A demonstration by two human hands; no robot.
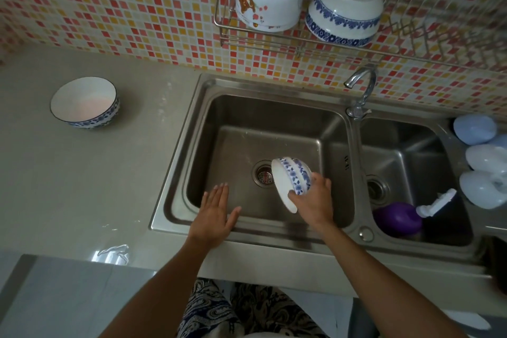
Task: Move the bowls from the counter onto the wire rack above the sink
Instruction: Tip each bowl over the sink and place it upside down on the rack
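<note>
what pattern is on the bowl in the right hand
Blue floral bands on white, on the bowl in the head view.

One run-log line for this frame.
right hand grips tilted bowl over sink | left hand open | rack: two bowls | counter: one bowl

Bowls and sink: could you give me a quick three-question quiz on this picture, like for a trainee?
1. True or false: the right hand holds a bowl over the sink.
2. How many bowls sit on the rack?
3. The left hand is: A) gripping the tap, B) open, holding nothing, C) lifting the counter bowl.

Key: 1 true; 2 two; 3 B.
</note>
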